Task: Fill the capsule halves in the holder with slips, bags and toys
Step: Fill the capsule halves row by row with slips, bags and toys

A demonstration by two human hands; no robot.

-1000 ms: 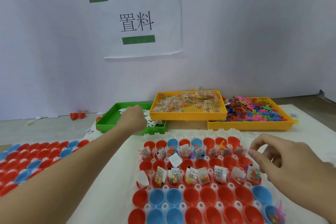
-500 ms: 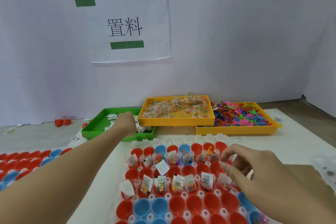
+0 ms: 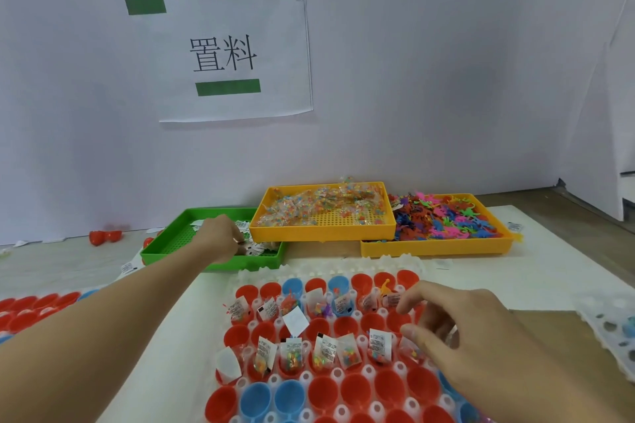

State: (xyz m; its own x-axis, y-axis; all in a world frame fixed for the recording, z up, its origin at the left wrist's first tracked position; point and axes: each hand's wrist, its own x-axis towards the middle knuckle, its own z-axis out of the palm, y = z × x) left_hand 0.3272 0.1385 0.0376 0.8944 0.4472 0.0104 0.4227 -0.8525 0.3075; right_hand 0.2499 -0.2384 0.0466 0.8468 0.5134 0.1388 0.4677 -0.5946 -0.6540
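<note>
Covering the pale wooden table (image 3: 567,203) before a white wall, a cream mat (image 3: 515,278) bears the white plastic holder (image 3: 343,266) of red and blue capsule halves (image 3: 290,395), several stuffed; left hand (image 3: 220,239) reaches into the green plastic tray (image 3: 161,244), grip hidden; right hand (image 3: 457,326) hovers loosely curled, empty.

left hand (image 3: 220,237) in green tray (image 3: 165,244) — perhaps on slips (image 3: 256,247) — right hand (image 3: 457,330) over holder (image 3: 330,268)

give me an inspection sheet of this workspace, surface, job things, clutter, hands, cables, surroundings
Surface: white mat over a wooden table.
Job's things: holder of red and blue capsule halves, some filled; green tray of slips; yellow tray of bags; orange tray of toys.
Clutter: loose slips and red halves by the wall.
Hands: left hand in the green tray, grip hidden; right hand over the holder, fingers loosely curled, holding nothing.
Cables: nothing seen.
Surroundings: wall with paper sign.
</note>
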